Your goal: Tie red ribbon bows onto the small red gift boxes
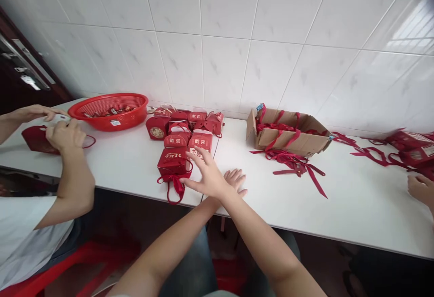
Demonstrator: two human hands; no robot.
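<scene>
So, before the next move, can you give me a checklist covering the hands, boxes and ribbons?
1. Right hand free: ok, open with fingers spread, nothing visibly held.
2. Left hand free: ok, fingers spread, nothing visible in it.
3. Arms uncrossed: not ok, the right forearm crosses over the left forearm.
4. Right hand clear of the front red box: cannot tell, contact is unclear in this view.
5. Ribbons all inside the cardboard carton: not ok, some lie on the table in front.
</scene>
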